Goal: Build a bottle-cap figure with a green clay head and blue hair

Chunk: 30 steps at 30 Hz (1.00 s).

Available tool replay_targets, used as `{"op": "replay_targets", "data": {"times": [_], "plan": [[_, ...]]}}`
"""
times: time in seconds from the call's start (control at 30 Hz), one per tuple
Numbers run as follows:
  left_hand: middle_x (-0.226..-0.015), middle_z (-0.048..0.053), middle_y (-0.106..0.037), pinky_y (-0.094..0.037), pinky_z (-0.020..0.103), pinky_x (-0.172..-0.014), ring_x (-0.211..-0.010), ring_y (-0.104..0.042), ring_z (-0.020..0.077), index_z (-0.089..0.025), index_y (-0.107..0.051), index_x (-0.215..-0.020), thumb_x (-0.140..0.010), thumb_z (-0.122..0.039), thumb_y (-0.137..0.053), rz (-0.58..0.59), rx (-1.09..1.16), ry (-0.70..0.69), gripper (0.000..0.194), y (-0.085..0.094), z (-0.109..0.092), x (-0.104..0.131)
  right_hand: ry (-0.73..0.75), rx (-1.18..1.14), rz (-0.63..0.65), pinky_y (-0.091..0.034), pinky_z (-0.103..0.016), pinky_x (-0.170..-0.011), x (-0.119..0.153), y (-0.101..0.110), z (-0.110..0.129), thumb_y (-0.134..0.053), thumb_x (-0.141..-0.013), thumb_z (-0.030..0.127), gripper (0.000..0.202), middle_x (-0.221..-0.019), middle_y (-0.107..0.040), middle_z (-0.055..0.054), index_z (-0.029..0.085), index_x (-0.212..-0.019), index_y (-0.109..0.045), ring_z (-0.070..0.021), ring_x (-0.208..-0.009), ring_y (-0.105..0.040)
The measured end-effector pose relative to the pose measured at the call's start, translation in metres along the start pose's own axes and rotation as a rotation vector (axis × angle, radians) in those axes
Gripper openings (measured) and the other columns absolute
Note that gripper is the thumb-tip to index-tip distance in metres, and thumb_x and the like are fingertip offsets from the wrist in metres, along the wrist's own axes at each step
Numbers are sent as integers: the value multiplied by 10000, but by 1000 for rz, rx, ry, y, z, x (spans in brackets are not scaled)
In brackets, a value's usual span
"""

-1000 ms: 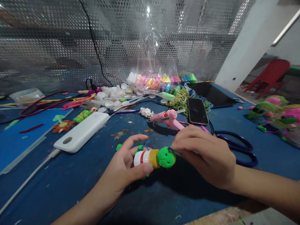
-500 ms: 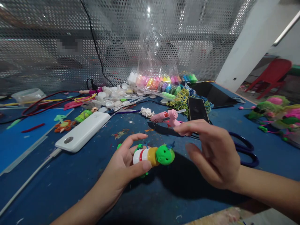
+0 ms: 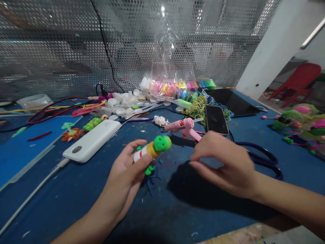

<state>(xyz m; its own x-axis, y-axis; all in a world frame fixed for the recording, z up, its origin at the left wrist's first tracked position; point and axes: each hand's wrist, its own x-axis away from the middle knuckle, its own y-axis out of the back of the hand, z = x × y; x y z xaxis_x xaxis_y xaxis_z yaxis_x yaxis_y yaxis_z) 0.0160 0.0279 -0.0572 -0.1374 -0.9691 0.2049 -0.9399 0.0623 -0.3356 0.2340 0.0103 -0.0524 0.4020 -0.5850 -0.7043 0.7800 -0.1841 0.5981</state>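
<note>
Now the left hand (image 3: 128,169) clasps a round-headed, clay-like figure (image 3: 152,149) — the right hand (image 3: 233,166) pinched.

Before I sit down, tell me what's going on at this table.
The left hand grips a small green-headed figure above the blue table. The right hand is raised apart from it, its pinch nearly closed; whether it holds anything, I cannot tell. A pink glue gun and a phone lie beyond the hands.
</note>
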Motion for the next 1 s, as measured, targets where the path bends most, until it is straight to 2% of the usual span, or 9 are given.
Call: {"op": "replay_targets", "data": {"times": [0.1, 0.2, 0.3, 0.4, 0.47, 0.67, 0.77, 0.9, 1.0], "plan": [[-894, -1, -673, -498, 165, -682, -721, -591, 83, -195, -561, -1020, -728, -211, -752, -147, 76, -59, 350, 3, 0, -8, -136, 59, 356, -435, -290, -618, 3, -11, -3, -579, -850, 139, 53, -750, -613, -24, 173, -810, -585, -157, -702, -533], [-884, 5, -666, -501, 159, -684, -726, -590, 82, -182, -582, -994, -756, -195, -727, -191, 93, -60, 278, 5, 0, -13, -316, 45, 514, -448, -301, -661, 8, -19, -1, -602, -830, 170, 18, -805, -595, -37, 160, -844, -605, -171, -755, -529], [-829, -4, -660, -498, 160, -666, -698, -587, 85, -185, -601, -962, -752, -213, -735, -162, 97, -38, 251, 6, 0, -13, -347, 44, 545, -456, -334, -738, 8, -19, -1, -579, -848, 172, 84, -896, -585, -59, 151, -926, -601, -190, -835, -520], [-761, -20, -654, -496, 162, -651, -680, -588, 90, -188, -592, -947, -724, -219, -761, -147, 92, -15, 281, 6, 1, -11, -295, 33, 570, -447, -350, -783, 5, -17, -4, -531, -881, 143, 123, -964, -576, -70, 159, -983, -596, -201, -892, -501], [-798, -13, -672, -500, 171, -663, -694, -595, 93, -190, -575, -952, -716, -209, -766, -149, 83, -18, 304, 5, 1, -10, -272, -3, 588, -444, -346, -797, 4, -19, -5, -533, -886, 145, 130, -986, -574, -71, 164, -997, -599, -201, -910, -492], [-866, 0, -689, -499, 184, -690, -736, -608, 105, -199, -543, -971, -702, -218, -774, -143, 55, -29, 355, 3, 3, -10, -200, -23, 608, -433, -306, -761, 7, -36, 1, -567, -860, 109, 68, -949, -571, -61, 161, -876, -609, -186, -871, -466], [-872, -4, -677, -489, 181, -691, -727, -601, 98, -207, -528, -997, -707, -217, -769, -134, 25, -33, 378, 4, 2, -9, -136, -56, 515, -436, -291, -743, 6, -36, 0, -489, -899, 90, 116, -916, -571, -61, 158, -830, -553, -170, -842, -464], [-892, 3, -681, -465, 180, -670, -722, -597, 101, -225, -503, -1048, -699, -227, -774, -50, -40, -12, 442, 3, 2, -4, -161, -153, 125, -454, -271, -727, -1, -22, -5, -454, -912, 94, 128, -843, -554, -28, 195, -834, -468, -140, -789, -498], [-844, 5, -688, -439, 183, -627, -690, -592, 113, -227, -496, -1044, -655, -241, -803, 31, -76, 64, 496, -1, 3, 2, -186, -139, -55, -470, -252, -669, -4, -12, -6, -495, -910, 126, 85, -810, -564, -9, 210, -897, -493, -126, -726, -535]]}}
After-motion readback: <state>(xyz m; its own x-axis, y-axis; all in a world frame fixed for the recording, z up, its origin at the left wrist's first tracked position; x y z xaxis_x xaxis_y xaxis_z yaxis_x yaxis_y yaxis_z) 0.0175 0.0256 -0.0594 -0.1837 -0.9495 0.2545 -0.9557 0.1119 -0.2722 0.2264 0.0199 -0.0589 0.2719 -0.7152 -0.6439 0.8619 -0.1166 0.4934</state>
